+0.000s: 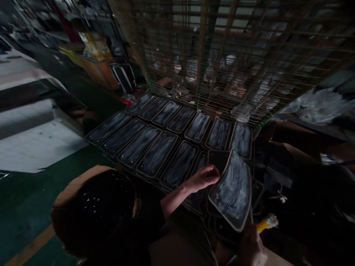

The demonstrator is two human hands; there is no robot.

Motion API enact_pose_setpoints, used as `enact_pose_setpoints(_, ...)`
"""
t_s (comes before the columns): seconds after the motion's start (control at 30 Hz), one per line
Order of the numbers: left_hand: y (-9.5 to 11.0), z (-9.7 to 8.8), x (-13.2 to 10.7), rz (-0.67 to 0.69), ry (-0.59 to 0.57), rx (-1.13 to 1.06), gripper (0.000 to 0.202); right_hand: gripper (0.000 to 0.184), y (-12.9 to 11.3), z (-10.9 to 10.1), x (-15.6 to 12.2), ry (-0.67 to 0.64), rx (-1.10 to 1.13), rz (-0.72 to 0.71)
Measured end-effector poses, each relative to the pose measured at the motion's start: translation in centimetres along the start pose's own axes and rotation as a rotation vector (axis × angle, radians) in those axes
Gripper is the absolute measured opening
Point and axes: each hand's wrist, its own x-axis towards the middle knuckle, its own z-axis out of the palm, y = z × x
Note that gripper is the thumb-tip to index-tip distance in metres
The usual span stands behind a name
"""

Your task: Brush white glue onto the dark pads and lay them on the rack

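My left hand point(203, 178) pinches the upper left edge of a dark rectangular panel point(232, 190) streaked with whitish paste, and lifts it tilted above a stack of similar panels. My right hand point(252, 246) is at the lower right, closed round a yellow-handled brush point(266, 222) whose pale bristles point right. Two rows of coated panels point(158, 153) lie flat side by side in front of me, all with pale rims.
A wire mesh rack point(222, 55) rises behind the panels. To the lower left stands a round cardboard container point(91, 207) with dark contents. White sheets point(33, 144) lie at the left. Crumpled plastic point(318, 105) is at the right. The floor is green point(24, 207).
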Motion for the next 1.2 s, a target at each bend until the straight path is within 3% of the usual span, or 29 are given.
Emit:
enact_pose_setpoints(0.1, 1.4, -3.8, -0.9, 0.088, 0.07, -0.013, 0.03, 0.052, 0.3, 0.8, -0.2, -0.057, -0.058, -0.191)
enact_pose_setpoints(0.23, 1.9, -7.7, -2.0, 0.145, 0.185, 0.1, 0.029, 0.061, -1.1, 1.1, 0.2, 0.022, -0.116, -0.361)
enact_pose_setpoints(0.33, 2.7, -8.6, -2.3, 0.128, 0.222, 0.126, 0.028, 0.065, -2.4, 1.4, 0.3, 0.044, -0.157, -0.315)
enact_pose_setpoints(0.43, 4.9, -9.4, -2.7, 0.179, 0.257, 0.077, 0.024, 0.069, -3.3, 1.5, 0.1, 0.052, -0.172, -0.215)
enact_pose_setpoints(0.57, 7.6, -12.8, -4.0, 0.275, 0.354, 0.202, 0.019, 0.072, -4.2, 1.4, -0.1, 0.057, -0.165, -0.123)
enact_pose_setpoints(0.67, 6.5, -16.1, -5.7, 0.107, 0.343, 0.448, 0.021, 0.069, -4.6, 1.2, -0.1, 0.054, -0.159, -0.102)
enact_pose_setpoints(0.8, 2.1, -18.9, -7.8, -0.145, 0.398, 0.744, 0.016, 0.063, -5.3, 0.8, 0.1, 0.036, -0.169, -0.088)
enact_pose_setpoints(0.93, -0.2, -19.4, -8.4, -0.142, 0.441, 0.895, 0.011, 0.059, -5.9, 0.5, 0.6, 0.026, -0.165, -0.066)
enact_pose_setpoints(1.07, 0.3, -19.1, -8.4, -0.085, 0.405, 1.016, 0.017, 0.056, -5.9, 0.4, 0.9, -0.002, -0.132, -0.012)
enact_pose_setpoints(1.2, 1.1, -19.2, -8.9, -0.071, 0.29, 1.086, 0.017, 0.056, -5.5, 0.5, 1.0, -0.02, -0.113, -0.022)
